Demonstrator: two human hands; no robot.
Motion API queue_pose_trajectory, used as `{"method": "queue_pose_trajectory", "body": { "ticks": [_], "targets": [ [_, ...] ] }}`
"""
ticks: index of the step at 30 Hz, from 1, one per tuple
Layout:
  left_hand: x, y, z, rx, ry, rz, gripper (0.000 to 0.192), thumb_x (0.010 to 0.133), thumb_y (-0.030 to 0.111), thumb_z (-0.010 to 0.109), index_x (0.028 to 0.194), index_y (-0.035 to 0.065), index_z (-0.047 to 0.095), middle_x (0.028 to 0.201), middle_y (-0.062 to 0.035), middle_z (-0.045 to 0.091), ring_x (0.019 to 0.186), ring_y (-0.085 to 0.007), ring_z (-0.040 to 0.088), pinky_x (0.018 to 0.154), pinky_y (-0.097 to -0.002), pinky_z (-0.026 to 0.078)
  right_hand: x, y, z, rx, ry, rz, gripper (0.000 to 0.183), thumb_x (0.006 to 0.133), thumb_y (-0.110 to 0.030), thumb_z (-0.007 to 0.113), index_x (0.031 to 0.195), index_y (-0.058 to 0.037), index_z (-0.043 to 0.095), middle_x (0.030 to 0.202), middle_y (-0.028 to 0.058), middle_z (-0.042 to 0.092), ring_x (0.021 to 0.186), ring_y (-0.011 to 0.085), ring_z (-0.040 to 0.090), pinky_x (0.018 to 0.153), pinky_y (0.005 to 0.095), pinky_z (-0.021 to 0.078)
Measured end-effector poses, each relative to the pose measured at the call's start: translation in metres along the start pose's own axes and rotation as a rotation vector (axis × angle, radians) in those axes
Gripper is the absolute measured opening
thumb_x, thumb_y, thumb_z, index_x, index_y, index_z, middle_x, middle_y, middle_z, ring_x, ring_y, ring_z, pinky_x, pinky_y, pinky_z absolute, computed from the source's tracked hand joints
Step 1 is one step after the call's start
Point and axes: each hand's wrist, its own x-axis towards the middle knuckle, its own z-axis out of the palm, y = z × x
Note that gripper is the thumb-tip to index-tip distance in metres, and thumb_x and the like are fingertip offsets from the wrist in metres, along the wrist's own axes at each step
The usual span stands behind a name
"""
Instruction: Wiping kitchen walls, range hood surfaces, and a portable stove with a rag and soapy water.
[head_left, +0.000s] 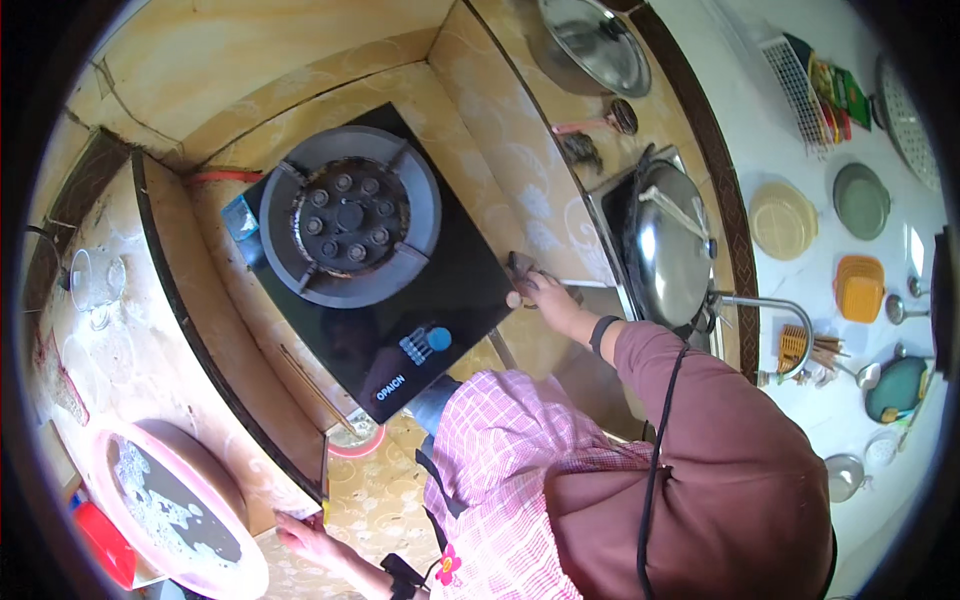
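Observation:
My right hand (553, 298) grips a dark brown rag (525, 268) at the right corner of a black glass-topped gas stove (465, 285). A small round beige thing (514, 300) shows by my fingers; I cannot tell what it is. The stove carries one large burner with a grey ring stand (427, 217) and a blue control mark near its front. My left hand (304, 534) is low at the left, its bent fingers at the front corner of a tiled counter (262, 491). Whether they grip the corner is unclear.
A pink basin (251, 559) of sudsy water and a glass mug (97, 279) stand on the left counter. Chopsticks (319, 386) lie beside the stove. At the right are a lidded wok (667, 247), a lidded pot (592, 49) and wall-hung baskets (784, 221).

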Motion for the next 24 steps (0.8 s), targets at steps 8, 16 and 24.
{"method": "queue_pose_trajectory", "body": {
  "ticks": [8,16,24],
  "targets": [
    [0.030,-0.020,-0.020,0.075,-0.179,0.014,0.046,0.092,0.043,0.057,0.105,-0.0002,0.047,0.081,-0.0043,0.050,0.067,-0.0108,0.046,0.058,-0.0267,0.046,0.046,-0.006,-0.039,0.639,0.222,0.216,0.039,0.071,0.004,0.052,0.103,-0.0109,0.069,0.093,0.0140,0.066,0.087,0.0293,0.063,0.078,0.0359,0.0494],
    [0.047,-0.049,-0.038,-0.039,0.009,0.035,0.048,0.088,0.046,0.062,0.112,0.0061,0.052,0.076,-0.0012,0.047,0.064,-0.0102,0.044,0.057,-0.0297,0.046,0.299,-0.021,-0.131,0.526,0.579,-0.109,0.047,0.073,0.007,0.048,0.114,-0.0107,0.062,0.114,0.0144,0.060,0.104,0.0305,0.058,0.089,0.0356,0.0457],
    [0.011,-0.020,0.005,-0.013,0.103,0.043,0.049,0.087,0.047,0.062,0.112,0.0061,0.053,0.074,-0.0012,0.045,0.063,-0.0105,0.043,0.057,-0.0295,0.045,0.369,-0.013,-0.085,-0.137,0.298,-0.338,0.056,0.074,0.004,0.056,0.127,-0.0136,0.053,0.143,0.0122,0.036,0.134,0.0362,0.030,0.108,0.0421,0.0319]
  ]
}}
